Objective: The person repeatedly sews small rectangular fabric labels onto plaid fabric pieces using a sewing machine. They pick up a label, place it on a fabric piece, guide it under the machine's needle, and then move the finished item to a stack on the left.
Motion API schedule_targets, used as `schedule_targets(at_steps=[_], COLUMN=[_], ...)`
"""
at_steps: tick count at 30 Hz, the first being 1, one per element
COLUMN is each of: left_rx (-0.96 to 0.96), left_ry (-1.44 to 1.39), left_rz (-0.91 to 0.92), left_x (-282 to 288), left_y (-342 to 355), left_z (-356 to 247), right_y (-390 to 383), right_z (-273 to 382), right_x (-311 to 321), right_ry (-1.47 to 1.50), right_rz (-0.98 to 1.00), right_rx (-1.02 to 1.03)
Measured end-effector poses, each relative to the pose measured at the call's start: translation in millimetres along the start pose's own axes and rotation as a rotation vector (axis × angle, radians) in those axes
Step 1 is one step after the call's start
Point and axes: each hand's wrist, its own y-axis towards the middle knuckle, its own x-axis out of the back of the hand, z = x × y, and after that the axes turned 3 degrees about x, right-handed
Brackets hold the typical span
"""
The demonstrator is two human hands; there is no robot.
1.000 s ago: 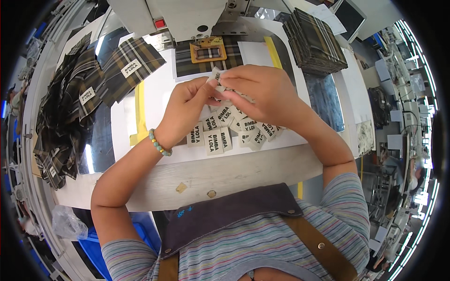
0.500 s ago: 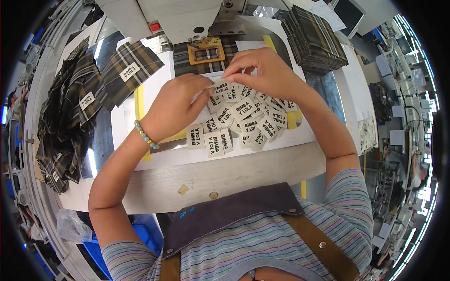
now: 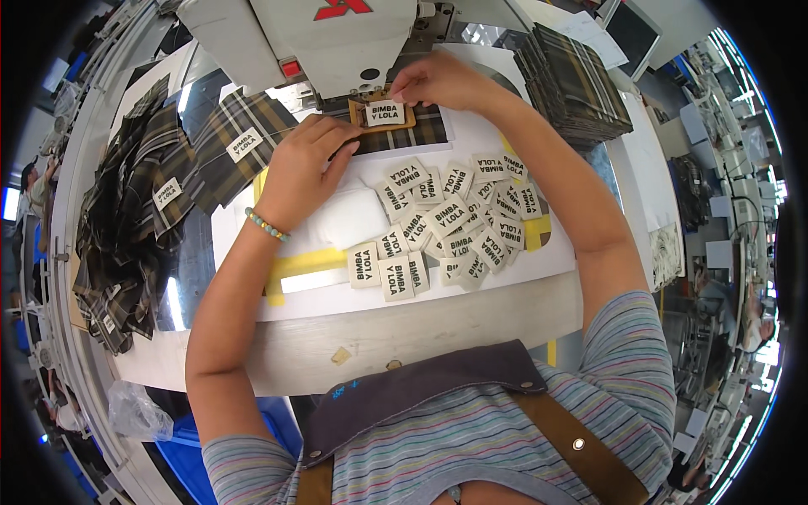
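Note:
A white fabric label (image 3: 385,113) with dark lettering lies inside the tan rectangular clamp frame (image 3: 406,128) under the sewing machine head (image 3: 337,42). Plaid fabric (image 3: 425,135) is spread beneath the frame. My right hand (image 3: 446,80) has its thumb and fingers pinched at the label's upper right corner. At the frame's left edge rests my left hand (image 3: 311,164), fingertips touching it, thumb apart and nothing held. A loose pile of similar labels (image 3: 450,219) lies just in front of the machine.
Plaid pieces with labels (image 3: 227,147) lie at the left, next to a crumpled heap of the same cloth (image 3: 118,244). A tall stack of plaid pieces (image 3: 576,80) stands at the back right. Below the table at lower left are a blue bin (image 3: 189,459) and a clear plastic bag (image 3: 135,412).
Both hands have moved forward from above the label pile to the clamp frame. The label that was held between them now lies in the frame.

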Motion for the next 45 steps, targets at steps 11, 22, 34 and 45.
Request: schedule_targets(at_steps=[11, 22, 34, 45], left_rx=[0.01, 0.0, 0.025, 0.109], left_ry=[0.034, 0.012, 0.015, -0.082], left_rz=[0.213, 0.234, 0.241, 0.265], left_x=[-9, -14, -16, 11], left_y=[-2, -3, 0, 8], left_z=[9, 13, 11, 6], right_y=[2, -35, -44, -40], right_z=[-6, -1, -9, -21], right_x=[-16, -23, -44, -50], right_ry=[-0.361, -0.657, -0.805, -0.673], right_rz=[-0.166, -0.277, -0.281, -0.222], right_rx=[0.409, 0.607, 0.696, 0.731])
